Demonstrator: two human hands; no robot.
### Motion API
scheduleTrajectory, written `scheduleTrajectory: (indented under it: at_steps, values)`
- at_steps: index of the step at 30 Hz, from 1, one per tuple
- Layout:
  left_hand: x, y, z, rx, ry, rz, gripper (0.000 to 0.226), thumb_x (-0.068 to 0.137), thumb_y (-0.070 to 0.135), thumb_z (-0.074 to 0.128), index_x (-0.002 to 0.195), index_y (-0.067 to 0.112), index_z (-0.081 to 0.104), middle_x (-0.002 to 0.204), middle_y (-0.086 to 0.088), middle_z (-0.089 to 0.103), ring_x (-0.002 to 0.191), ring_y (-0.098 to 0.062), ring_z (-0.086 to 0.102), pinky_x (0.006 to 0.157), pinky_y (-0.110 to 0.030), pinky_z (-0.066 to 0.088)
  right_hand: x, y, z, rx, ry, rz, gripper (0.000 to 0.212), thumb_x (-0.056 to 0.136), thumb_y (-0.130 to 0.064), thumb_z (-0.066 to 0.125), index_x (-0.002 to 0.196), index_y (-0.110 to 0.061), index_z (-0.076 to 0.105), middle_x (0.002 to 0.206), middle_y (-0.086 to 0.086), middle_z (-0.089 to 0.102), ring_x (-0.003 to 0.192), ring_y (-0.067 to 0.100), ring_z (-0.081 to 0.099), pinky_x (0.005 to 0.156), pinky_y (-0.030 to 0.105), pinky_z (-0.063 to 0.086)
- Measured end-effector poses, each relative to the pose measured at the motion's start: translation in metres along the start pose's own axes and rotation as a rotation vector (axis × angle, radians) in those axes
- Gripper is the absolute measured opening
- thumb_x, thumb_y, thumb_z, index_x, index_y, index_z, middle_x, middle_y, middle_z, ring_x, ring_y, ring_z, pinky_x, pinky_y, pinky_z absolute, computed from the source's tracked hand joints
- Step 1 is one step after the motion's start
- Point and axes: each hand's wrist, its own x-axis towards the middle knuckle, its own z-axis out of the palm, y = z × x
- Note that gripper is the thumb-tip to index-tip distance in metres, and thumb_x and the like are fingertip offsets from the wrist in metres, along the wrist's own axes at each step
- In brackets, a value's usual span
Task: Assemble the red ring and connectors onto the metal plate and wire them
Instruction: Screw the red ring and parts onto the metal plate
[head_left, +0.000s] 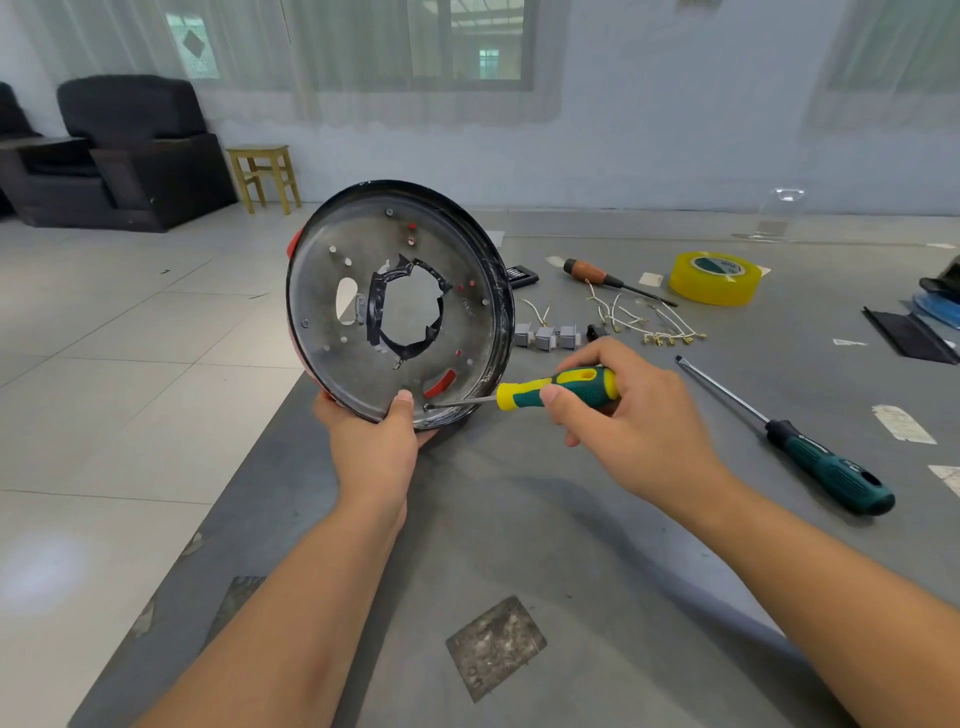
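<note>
My left hand (376, 441) grips the lower rim of the round metal plate (332, 291), holding it upright above the grey mat, thumb on the inner face. The red ring (440, 383) shows behind the plate through its slots and at its left edge. My right hand (613, 415) holds a short yellow-green screwdriver (558, 394); its tip touches a screw near the plate's bottom rim. Three grey connectors (545, 336) and several white wires with brass terminals (644, 322) lie on the mat behind the plate.
A long green screwdriver (826, 462) lies at the right. A brown-handled screwdriver (602, 275) and a yellow tape roll (714, 278) sit farther back. The mat's left edge (244, 493) borders tiled floor. A stool (265, 176) and armchair (130, 150) stand far left.
</note>
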Motion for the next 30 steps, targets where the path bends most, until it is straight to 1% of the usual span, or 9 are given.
scheduleTrajectory:
  at_steps: [4,8,12,15,17,22,25,28,30]
  values:
    - [0.004,-0.003,-0.003,0.049,0.008,0.021,0.062,0.097,0.002,0.068,0.147,0.019,0.034,0.115,0.016,0.06,0.087,0.0,0.074,0.071,-0.032,0.065,0.002,0.013,-0.021,0.13,0.184,0.027,0.014,0.091,-0.039,0.072,0.099,-0.032,0.063,0.072,0.0,0.072,0.061,0.016,0.071,0.061,0.046,0.059]
    - [0.002,-0.003,-0.004,0.145,-0.004,0.046,0.063,0.096,0.01,0.071,0.145,0.023,0.035,0.114,0.018,0.061,0.102,-0.014,0.072,0.088,-0.047,0.064,0.004,0.041,-0.049,-0.163,0.289,-0.067,0.021,0.09,-0.05,0.065,0.103,-0.036,0.057,0.076,-0.011,0.069,0.062,0.01,0.067,0.056,0.025,0.051]
    - [-0.003,-0.001,-0.004,0.186,-0.021,0.062,0.064,0.092,0.015,0.075,0.143,0.026,0.037,0.11,0.02,0.064,0.1,-0.012,0.072,0.087,-0.048,0.064,-0.011,0.084,-0.058,-0.554,0.215,-0.095,0.024,0.09,-0.033,0.072,0.104,-0.02,0.057,0.076,-0.005,0.063,0.058,0.018,0.054,0.053,0.029,0.045]
    - [-0.006,0.001,-0.003,0.144,-0.037,0.071,0.066,0.091,0.015,0.076,0.143,0.027,0.038,0.106,0.023,0.065,0.091,-0.002,0.073,0.073,-0.035,0.066,-0.015,0.098,-0.064,-0.73,0.125,-0.009,0.024,0.09,-0.037,0.067,0.096,-0.027,0.046,0.077,-0.008,0.056,0.059,0.021,0.049,0.049,0.028,0.037]
    - [-0.008,0.003,-0.003,0.105,-0.059,0.079,0.064,0.091,0.016,0.077,0.142,0.026,0.039,0.113,0.017,0.064,0.098,-0.005,0.073,0.069,-0.03,0.064,-0.017,0.101,-0.064,-0.846,0.038,0.08,0.026,0.092,-0.044,0.06,0.093,-0.029,0.039,0.079,-0.007,0.058,0.063,0.022,0.052,0.05,0.032,0.043]
    - [-0.016,0.009,-0.004,0.015,-0.172,0.092,0.048,0.094,0.022,0.078,0.119,0.042,0.044,0.132,0.0,0.061,0.115,-0.016,0.071,0.082,-0.037,0.065,-0.019,0.098,-0.059,-1.009,-0.053,0.167,0.018,0.092,-0.043,0.05,0.099,-0.027,0.046,0.091,-0.005,0.061,0.08,0.022,0.054,0.051,0.031,0.038]
    - [-0.023,0.013,-0.004,-0.031,-0.285,0.125,0.05,0.088,0.027,0.084,0.118,0.039,0.045,0.133,0.001,0.059,0.119,-0.018,0.07,0.084,-0.033,0.064,-0.021,0.097,-0.059,-1.086,-0.069,0.161,0.032,0.091,-0.052,0.047,0.107,-0.025,0.053,0.1,-0.001,0.062,0.089,0.024,0.056,0.063,0.034,0.045]
    - [-0.029,0.018,-0.003,0.084,-0.37,0.22,0.071,0.075,0.035,0.091,0.127,0.038,0.041,0.132,0.01,0.057,0.11,-0.001,0.071,0.09,-0.026,0.06,-0.016,0.085,-0.058,-0.875,-0.038,0.07,0.05,0.094,-0.064,0.048,0.123,-0.025,0.059,0.115,-0.002,0.062,0.105,0.022,0.058,0.084,0.037,0.048]
    - [-0.032,0.024,-0.001,0.234,-0.431,0.332,0.083,0.07,0.033,0.098,0.126,0.048,0.039,0.133,0.018,0.052,0.109,0.013,0.065,0.089,-0.01,0.053,-0.008,0.062,-0.054,-0.331,-0.031,0.153,0.051,0.093,-0.07,0.048,0.122,-0.03,0.061,0.115,-0.015,0.066,0.108,0.012,0.061,0.088,0.028,0.047]
